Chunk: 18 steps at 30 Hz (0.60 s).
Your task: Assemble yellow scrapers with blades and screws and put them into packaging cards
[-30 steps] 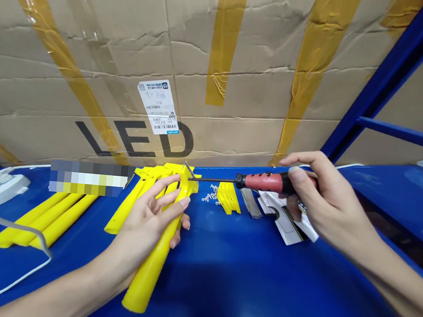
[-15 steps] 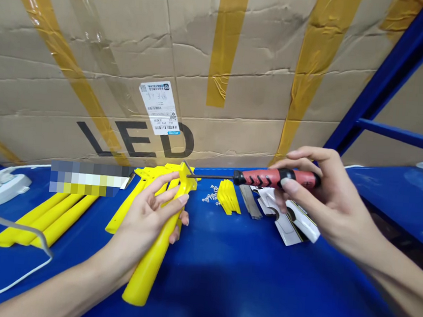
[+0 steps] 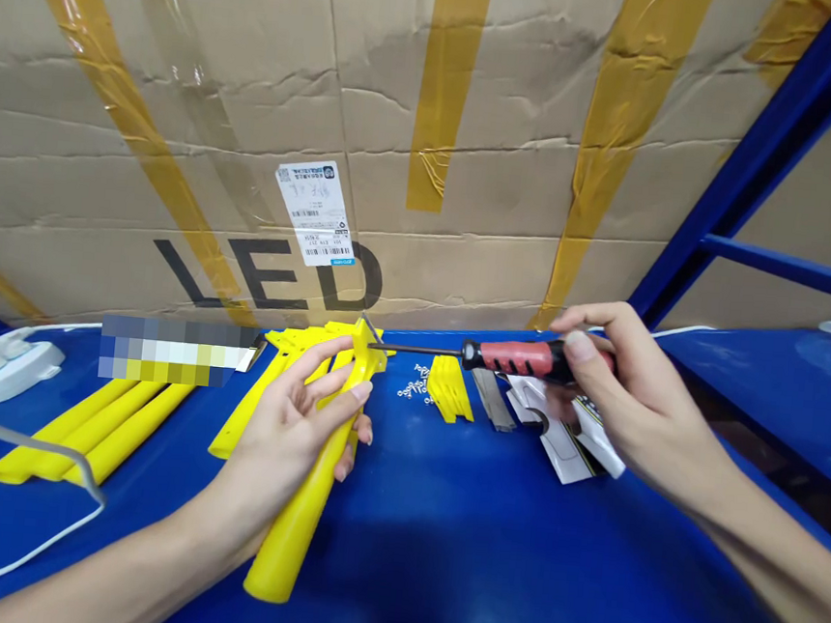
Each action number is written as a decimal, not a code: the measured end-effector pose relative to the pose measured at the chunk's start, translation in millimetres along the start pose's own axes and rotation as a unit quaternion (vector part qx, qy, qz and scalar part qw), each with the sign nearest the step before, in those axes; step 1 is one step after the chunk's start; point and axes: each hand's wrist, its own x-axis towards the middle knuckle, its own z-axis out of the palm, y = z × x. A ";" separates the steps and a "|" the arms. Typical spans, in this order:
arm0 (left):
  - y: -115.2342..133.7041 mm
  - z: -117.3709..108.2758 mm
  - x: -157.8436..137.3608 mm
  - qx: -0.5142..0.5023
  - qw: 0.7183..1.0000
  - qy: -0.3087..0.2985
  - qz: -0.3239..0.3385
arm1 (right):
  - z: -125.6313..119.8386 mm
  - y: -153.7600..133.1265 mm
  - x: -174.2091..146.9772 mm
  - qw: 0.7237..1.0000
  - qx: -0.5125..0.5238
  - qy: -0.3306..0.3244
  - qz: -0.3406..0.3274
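Note:
My left hand [image 3: 305, 409] is wrapped round a yellow plastic scraper handle [image 3: 285, 547], tilted with its wide head upward and a thin metal blade edge at the top. Held level in my right hand [image 3: 620, 378] is a screwdriver [image 3: 517, 359] with a red and black grip. Its thin shaft reaches left, and the tip meets the yellow head just above my left fingers; whether a screw sits there I cannot tell. Behind the shaft lie small loose screws or nuts [image 3: 418, 385], a stack of small yellow plates [image 3: 450, 389] and grey metal blades [image 3: 493, 398].
More yellow handles [image 3: 250, 413] lie left of my hand, with others [image 3: 106, 430] farther left. White printed packaging [image 3: 567, 451] lies under my right hand. A large cardboard box [image 3: 494, 250] walls off the back. A white cable [image 3: 33, 438] crosses the left side of the blue table [image 3: 429, 565].
My right hand's fingers have shifted and turned on the screwdriver's grip, and the grip's markings have rotated. The left hand and yellow handle stay almost in place.

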 end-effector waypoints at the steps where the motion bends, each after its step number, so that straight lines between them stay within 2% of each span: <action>1: -0.3 -0.1 0.4 0.000 1.000 0.002 0.003 | -0.7 0.5 0.2 1.000 0.014 -0.023 0.000; 3: -1.1 -0.1 1.0 0.000 1.000 0.005 0.006 | -1.1 0.5 0.3 0.998 0.032 -0.048 -0.015; 8: -2.4 1.3 0.8 0.006 1.000 0.013 0.005 | 1.2 -0.4 -1.1 1.000 -0.001 0.004 -0.008; 10: -2.3 1.5 0.6 0.006 1.000 0.013 0.008 | 0.1 -1.2 -1.8 1.000 -0.006 -0.013 -0.011; 14: -2.2 1.5 0.7 0.013 1.000 0.010 0.017 | -1.5 -5.0 -3.1 0.997 -0.029 -0.048 -0.056; 18: -3.0 1.2 1.5 0.021 1.000 0.010 0.012 | 3.5 -5.7 -4.4 0.998 -0.062 -0.027 -0.015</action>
